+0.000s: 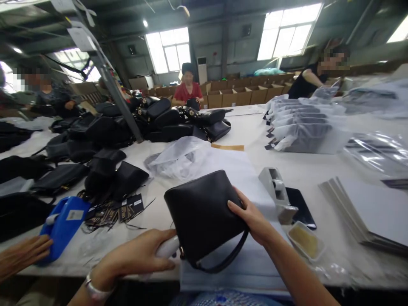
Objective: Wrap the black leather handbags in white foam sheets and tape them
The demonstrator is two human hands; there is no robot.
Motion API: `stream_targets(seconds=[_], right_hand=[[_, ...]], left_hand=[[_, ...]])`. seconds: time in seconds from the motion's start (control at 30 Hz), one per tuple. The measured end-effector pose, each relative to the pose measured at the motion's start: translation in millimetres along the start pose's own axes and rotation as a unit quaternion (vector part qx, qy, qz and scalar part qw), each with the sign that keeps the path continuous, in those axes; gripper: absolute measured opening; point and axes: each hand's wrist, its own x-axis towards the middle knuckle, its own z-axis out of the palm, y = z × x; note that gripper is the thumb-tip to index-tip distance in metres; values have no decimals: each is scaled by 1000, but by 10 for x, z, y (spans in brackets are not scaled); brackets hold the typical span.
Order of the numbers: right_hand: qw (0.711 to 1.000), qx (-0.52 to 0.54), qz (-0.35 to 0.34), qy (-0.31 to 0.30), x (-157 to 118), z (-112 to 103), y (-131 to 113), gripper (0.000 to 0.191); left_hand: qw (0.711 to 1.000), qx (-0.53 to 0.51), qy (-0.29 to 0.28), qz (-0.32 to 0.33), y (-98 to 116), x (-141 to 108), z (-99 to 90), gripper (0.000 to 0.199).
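A black leather handbag (204, 212) is held tilted above white paper (236, 165), its strap (223, 259) hanging in a loop at the lower edge. My right hand (251, 216) is closed on the bag's right side, thumb on the near face and the other fingers partly behind it. At the bag's lower left, my left hand (143, 253) is closed around a smooth white handheld tool (168, 247). The tool's front end is hidden behind the bag, so its kind does not show.
Black bags (105, 131) are piled left and behind, near black hang tags (127, 208). A co-worker's hand (28, 255) touches a blue plastic object (68, 221). At right are a tape dispenser (276, 191), a phone (301, 208), a small tray (306, 241), boards (366, 208) and wrapped bags (302, 127).
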Motion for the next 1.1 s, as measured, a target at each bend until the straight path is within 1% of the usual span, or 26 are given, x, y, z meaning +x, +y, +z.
stream_targets(seconds=[0.03,0.1,0.17,0.2,0.27,0.37,0.47,0.53,0.63,0.73,0.8,0.83,0.9,0.97,1.03,1.1], right_hand=[[1000,-3,-9,25,-5,-64,18,77],[997,-8,-30,73,17,-175,59,78],[991,-21,-50,121,72,-290,110,81],[987,-33,-57,144,107,-355,141,82],[978,-70,-68,184,181,-494,216,82],[965,-136,-75,210,272,-687,342,77],[957,-183,-65,215,321,-804,434,71],[952,-207,-56,219,331,-830,461,70],[948,-221,-50,222,327,-813,479,69],[949,-206,-61,230,326,-767,514,70],[949,-193,-72,240,344,-739,550,72],[949,-187,-76,244,360,-729,567,73],[948,-177,-83,251,406,-719,588,71],[945,-182,-87,256,450,-718,585,68],[939,-212,-91,254,457,-723,551,62],[926,-269,-103,245,389,-736,489,55]], left_hand=[[998,51,23,-18,47,87,-49,59],[986,138,90,-39,104,301,-106,56],[971,193,137,-35,127,550,-105,57],[966,211,146,-30,130,678,-85,57],[960,237,145,-25,120,918,-13,54],[956,259,132,-30,68,1177,135,48],[955,269,120,-26,-5,1292,237,45],[953,277,119,-24,-46,1312,246,46],[947,293,130,-23,-88,1320,197,49],[943,302,138,-17,-112,1335,132,51],[945,290,150,-13,-102,1346,96,57],[948,269,167,-12,-80,1355,82,60],[952,207,224,5,5,1390,68,61],[948,151,275,52,137,1469,90,60],[942,143,282,111,274,1605,167,62],[938,171,262,148,368,1780,303,65]])
